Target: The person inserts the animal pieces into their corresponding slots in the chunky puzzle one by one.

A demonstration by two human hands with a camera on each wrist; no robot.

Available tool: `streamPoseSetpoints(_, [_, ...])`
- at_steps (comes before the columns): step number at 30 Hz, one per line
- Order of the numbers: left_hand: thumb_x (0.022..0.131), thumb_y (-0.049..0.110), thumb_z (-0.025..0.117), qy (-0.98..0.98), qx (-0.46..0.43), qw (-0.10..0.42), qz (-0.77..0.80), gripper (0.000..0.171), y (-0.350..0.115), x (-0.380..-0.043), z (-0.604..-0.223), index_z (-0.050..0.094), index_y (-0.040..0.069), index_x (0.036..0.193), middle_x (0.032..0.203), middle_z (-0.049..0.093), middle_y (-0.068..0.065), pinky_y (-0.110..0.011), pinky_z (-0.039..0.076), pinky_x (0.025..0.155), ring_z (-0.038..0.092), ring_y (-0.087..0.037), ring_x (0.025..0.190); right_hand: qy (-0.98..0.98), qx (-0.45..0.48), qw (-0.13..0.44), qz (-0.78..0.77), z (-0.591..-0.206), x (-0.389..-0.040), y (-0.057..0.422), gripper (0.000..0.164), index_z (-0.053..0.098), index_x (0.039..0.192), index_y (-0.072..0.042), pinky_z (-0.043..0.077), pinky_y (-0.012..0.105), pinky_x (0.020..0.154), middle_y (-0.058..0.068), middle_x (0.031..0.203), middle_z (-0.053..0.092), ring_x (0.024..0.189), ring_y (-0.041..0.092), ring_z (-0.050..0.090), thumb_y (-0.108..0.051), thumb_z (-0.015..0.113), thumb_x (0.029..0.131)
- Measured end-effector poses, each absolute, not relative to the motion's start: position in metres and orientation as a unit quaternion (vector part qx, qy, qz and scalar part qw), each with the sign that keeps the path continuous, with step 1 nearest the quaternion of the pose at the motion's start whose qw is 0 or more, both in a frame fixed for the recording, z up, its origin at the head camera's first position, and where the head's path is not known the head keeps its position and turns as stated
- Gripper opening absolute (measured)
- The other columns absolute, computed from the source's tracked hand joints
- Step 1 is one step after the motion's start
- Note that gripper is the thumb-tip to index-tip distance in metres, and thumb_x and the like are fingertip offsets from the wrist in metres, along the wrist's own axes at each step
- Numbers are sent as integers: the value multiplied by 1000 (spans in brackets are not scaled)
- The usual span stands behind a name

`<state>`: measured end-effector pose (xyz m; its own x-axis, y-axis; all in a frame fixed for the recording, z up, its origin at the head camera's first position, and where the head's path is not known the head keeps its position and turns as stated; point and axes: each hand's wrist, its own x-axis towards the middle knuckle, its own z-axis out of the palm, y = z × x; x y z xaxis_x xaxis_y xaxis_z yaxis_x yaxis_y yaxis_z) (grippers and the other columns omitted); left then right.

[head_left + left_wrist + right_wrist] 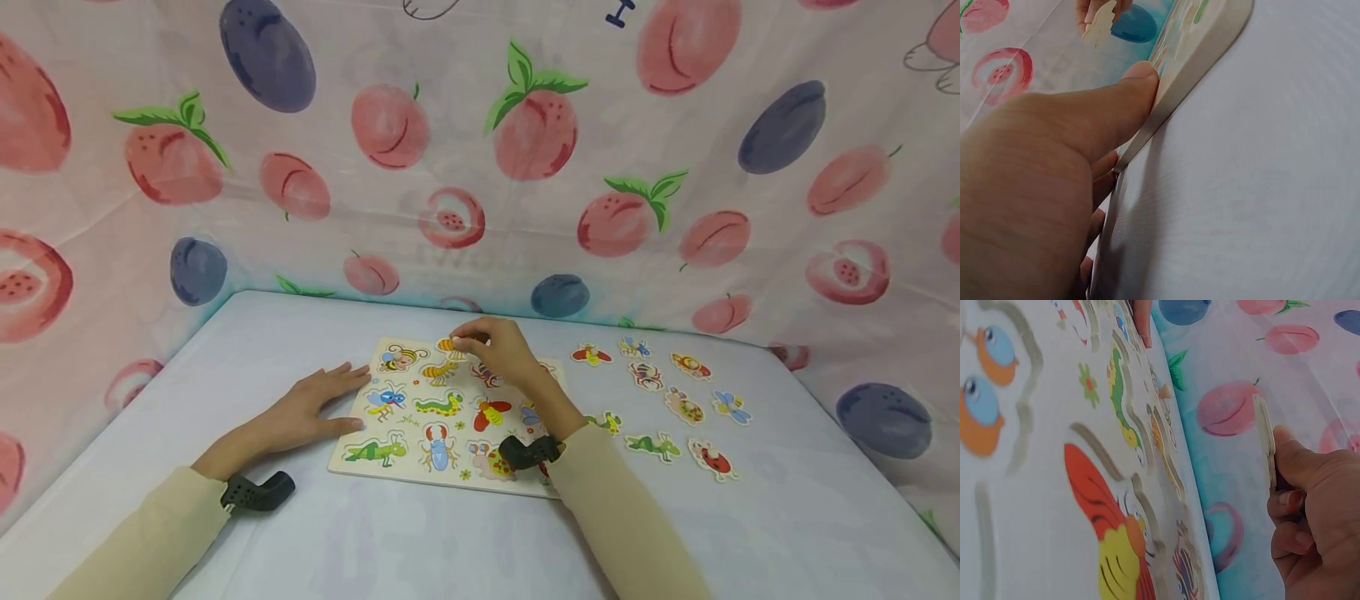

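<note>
A wooden insect puzzle board point(341, 463), with outlined recesses and printed insects, lies flat on the table. My right hand point(504, 348) pinches a thin yellow-orange striped insect puzzle piece point(448, 348) between thumb and fingers. It holds the piece above the board's far side, and the right wrist view shows the piece point(1265, 447) edge-on, apart from the board. At the board's left edge rests my left hand point(303, 408), fingers extended. Its thumb point(1138, 81) touches the board's rim in the left wrist view; the other fingers are partly hidden there.
Several loose insect pieces lie right of the board, among them a ladybug point(714, 460), a grasshopper point(654, 447), a snail point(684, 406) and a dragonfly point(731, 407). A caterpillar piece point(606, 422) is partly behind my right forearm. A fruit-print cloth point(465, 275) hangs behind the table.
</note>
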<state>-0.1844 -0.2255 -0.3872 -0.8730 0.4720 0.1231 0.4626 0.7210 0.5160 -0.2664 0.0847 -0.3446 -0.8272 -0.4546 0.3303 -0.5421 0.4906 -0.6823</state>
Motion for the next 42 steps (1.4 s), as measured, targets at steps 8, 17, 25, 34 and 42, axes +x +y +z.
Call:
streamPoseSetpoints(8, [86, 44, 67, 930, 244, 11, 274, 74, -224, -183, -386, 42, 6, 144, 151, 36, -9, -56, 9, 113, 19, -36, 142, -868, 262, 13, 421, -358, -267, 72, 16, 73, 102, -15, 48, 26, 61, -6, 92, 65, 77, 17, 56, -24, 65, 92])
streamPoseSetpoints(17, [85, 45, 67, 933, 238, 7, 270, 75, -223, -182, -387, 42, 7, 144, 151, 36, -8, -56, 9, 113, 20, -36, 142, -864, 272, 8, 424, -369, -267, 63, 16, 73, 102, -12, 51, 25, 67, -2, 94, 65, 79, 11, 59, -21, 65, 92])
streamPoseSetpoints(25, [85, 44, 68, 934, 234, 13, 270, 75, -223, -183, -386, 41, 7, 145, 152, 35, -9, -56, 8, 113, 19, -35, 142, -874, 261, 6, 409, -377, -269, 62, 17, 73, 103, -11, 51, 23, 73, 0, 98, 67, 85, 11, 61, -21, 65, 93])
streamPoseSetpoints(34, [85, 44, 68, 931, 240, 12, 274, 75, -224, -183, -386, 41, 6, 145, 151, 35, -8, -55, 9, 113, 19, -35, 142, -882, 249, 5, 401, -382, -270, 62, 17, 74, 102, -12, 51, 25, 77, 0, 101, 67, 88, 11, 61, -23, 65, 92])
streamPoseSetpoints(42, [86, 43, 68, 927, 253, 2, 277, 74, -225, -183, -387, 42, 5, 144, 151, 36, -10, -57, 10, 113, 21, -36, 141, -885, 237, -3, 402, -382, -269, 60, 17, 74, 102, -14, 51, 26, 78, -1, 100, 66, 87, 11, 59, -24, 65, 92])
